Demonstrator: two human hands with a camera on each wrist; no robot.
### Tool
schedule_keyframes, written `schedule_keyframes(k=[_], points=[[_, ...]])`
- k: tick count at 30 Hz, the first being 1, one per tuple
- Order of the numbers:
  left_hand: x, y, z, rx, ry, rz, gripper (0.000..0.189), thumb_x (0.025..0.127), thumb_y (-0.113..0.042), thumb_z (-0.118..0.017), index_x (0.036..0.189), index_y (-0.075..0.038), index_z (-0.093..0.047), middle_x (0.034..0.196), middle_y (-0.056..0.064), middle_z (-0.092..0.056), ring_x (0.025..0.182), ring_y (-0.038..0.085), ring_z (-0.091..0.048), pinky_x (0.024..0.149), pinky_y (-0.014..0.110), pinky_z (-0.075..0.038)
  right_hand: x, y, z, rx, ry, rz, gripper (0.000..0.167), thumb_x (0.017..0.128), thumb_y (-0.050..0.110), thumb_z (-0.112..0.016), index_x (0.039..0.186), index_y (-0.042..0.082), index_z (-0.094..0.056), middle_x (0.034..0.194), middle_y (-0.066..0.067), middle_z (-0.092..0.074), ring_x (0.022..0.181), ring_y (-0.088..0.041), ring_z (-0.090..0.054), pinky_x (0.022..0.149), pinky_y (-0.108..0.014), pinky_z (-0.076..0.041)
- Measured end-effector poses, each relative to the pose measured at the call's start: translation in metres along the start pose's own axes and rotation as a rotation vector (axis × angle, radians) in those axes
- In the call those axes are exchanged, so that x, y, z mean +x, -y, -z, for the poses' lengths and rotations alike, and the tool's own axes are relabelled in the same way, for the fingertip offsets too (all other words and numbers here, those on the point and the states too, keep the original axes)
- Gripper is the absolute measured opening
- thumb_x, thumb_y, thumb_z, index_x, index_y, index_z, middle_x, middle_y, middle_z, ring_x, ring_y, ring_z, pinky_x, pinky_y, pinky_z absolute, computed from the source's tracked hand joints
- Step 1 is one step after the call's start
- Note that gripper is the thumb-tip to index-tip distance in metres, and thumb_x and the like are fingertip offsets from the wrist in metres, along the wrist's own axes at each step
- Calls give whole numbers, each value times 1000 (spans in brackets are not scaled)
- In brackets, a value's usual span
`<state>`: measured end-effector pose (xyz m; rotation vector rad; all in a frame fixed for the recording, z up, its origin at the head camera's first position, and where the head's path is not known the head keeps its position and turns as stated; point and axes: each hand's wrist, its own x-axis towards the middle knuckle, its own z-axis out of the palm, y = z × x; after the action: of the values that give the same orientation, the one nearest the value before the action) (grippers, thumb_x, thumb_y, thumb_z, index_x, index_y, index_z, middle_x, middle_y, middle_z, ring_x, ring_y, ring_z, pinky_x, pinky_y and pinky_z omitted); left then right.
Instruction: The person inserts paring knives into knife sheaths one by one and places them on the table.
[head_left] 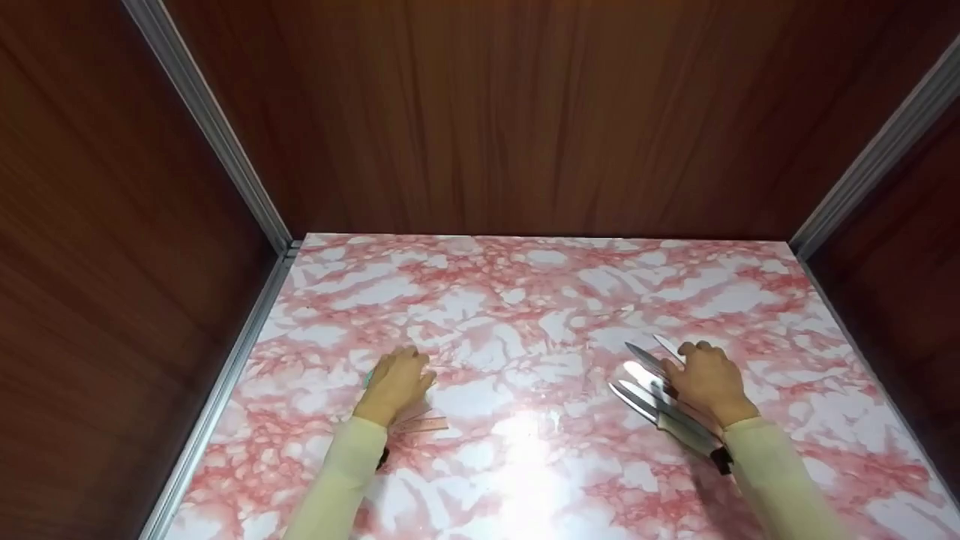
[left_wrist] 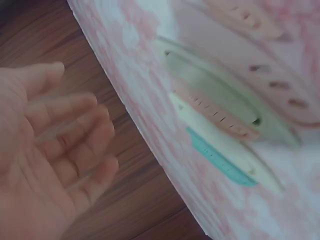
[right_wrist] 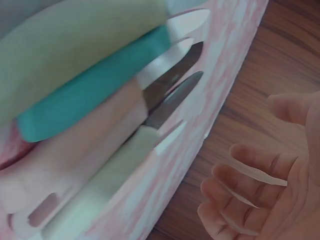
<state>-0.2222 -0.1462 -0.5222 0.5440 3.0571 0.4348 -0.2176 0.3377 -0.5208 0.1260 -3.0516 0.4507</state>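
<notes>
In the head view my left hand [head_left: 397, 384] hovers over or beside several sheath-like covers, mostly hidden beneath it. The left wrist view shows them side by side: a teal one [left_wrist: 220, 157], a cream one [left_wrist: 225, 140], a green one [left_wrist: 200, 82] and pink ones [left_wrist: 280, 82] with slots. That hand's fingers are loosely bent, with nothing in them. On the right, my right hand [head_left: 706, 381] is at several knives lying together, a teal-handled knife [right_wrist: 95, 85], a pink-handled one [right_wrist: 85, 135] and a green-handled one [right_wrist: 105, 180] among them. Its relaxed fingers hold nothing.
The red-and-white marbled table [head_left: 510, 300] is enclosed by a dark wood-look back panel [head_left: 487, 120] and side panels. Metal rails [head_left: 217, 142] run along the panel joints. A bright glare falls on the table's front middle.
</notes>
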Motion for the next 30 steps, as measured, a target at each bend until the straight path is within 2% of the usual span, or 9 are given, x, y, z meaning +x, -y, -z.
schedule_keyframes(k=[3,6,9,12,17,20,30], points=[[-9,1,-6,-15,3,-74,22,93,-23,-59,100,-4,-68,90,9,-61,84,26,-60,74,40,-48,-2,-3,-3,11,11,-4,43,93,31,-53,107,-10,-59,94,-26,-60,85,-46,-58,70,-58,-44],[-17,2,-12,-4,-29,-133,15,90,-19,-62,88,-6,-70,76,3,-57,69,20,-57,63,34,-47,-3,-7,-4,27,16,-13,39,94,28,-52,104,-9,-60,92,-25,-61,83,-45,-59,69,-58,-44],[-23,3,-19,5,-45,-180,10,85,-16,-66,80,-9,-70,72,1,-55,66,17,-54,60,32,-45,-4,-11,-4,37,23,-25,38,94,28,-52,102,-7,-61,90,-24,-62,81,-44,-59,68,-57,-44],[-28,2,-26,-19,-25,-219,9,83,-16,-68,77,-10,-71,74,-1,-58,69,16,-55,63,31,-46,-8,-16,-4,45,37,-47,39,95,30,-52,103,-7,-60,92,-24,-62,81,-43,-60,68,-57,-44],[-31,1,-36,-24,21,-239,14,83,-21,-72,72,-12,-67,69,-5,-51,64,12,-50,59,30,-42,-13,-25,-4,33,62,-71,44,96,32,-49,107,-9,-59,96,-28,-62,83,-44,-60,69,-57,-45],[-30,1,-41,-15,14,-247,21,82,-22,-73,66,-14,-62,65,-6,-46,60,10,-45,56,29,-40,-16,-30,-3,24,53,-69,45,96,31,-48,106,-11,-58,95,-30,-62,83,-45,-60,69,-58,-45],[-36,5,-52,-31,7,-235,11,79,-15,-73,71,-13,-65,67,-6,-44,60,11,-43,57,29,-40,-22,-46,-2,21,66,-102,39,96,24,-46,104,-13,-57,96,-31,-60,85,-47,-58,71,-58,-44]])
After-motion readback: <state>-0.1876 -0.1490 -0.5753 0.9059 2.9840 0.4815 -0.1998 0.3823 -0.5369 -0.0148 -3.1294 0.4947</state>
